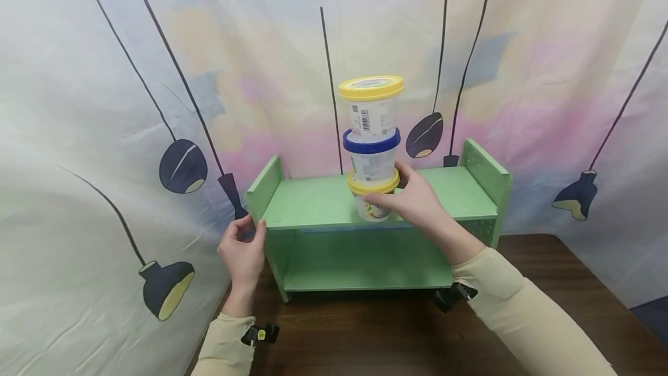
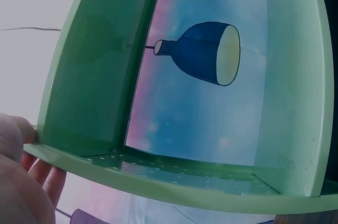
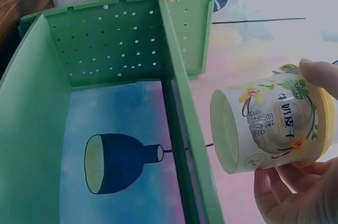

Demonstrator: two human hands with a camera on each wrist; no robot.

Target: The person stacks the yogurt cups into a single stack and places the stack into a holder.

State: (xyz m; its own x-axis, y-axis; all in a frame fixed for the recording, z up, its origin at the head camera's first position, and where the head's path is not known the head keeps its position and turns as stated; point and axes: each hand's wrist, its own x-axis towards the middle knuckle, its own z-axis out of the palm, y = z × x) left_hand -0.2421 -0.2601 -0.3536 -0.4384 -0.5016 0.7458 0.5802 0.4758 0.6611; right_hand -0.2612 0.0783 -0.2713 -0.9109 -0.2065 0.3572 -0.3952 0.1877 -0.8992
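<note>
Three white tubs stand one on another: a yellow-lidded tub (image 1: 373,118) on top, a blue-lidded tub (image 1: 373,166) in the middle, and a yellow-lidded tub (image 1: 371,209) below. My right hand (image 1: 420,205) grips the lowest one, thumb on one side and fingers on the other. In the right wrist view the base of this tub (image 3: 274,121), printed with flowers and Chinese characters, shows apart from the shelf board. My left hand (image 1: 243,251) pinches the front edge of the left side panel of a green two-tier shelf (image 1: 308,199).
The shelf stands on a dark brown wooden table (image 1: 355,332). Its side panel (image 3: 111,44) has rows of small holes. Behind hangs a pastel cloth (image 1: 282,62) printed with hanging lamps. A raised right side panel (image 1: 487,176) bounds the shelf top.
</note>
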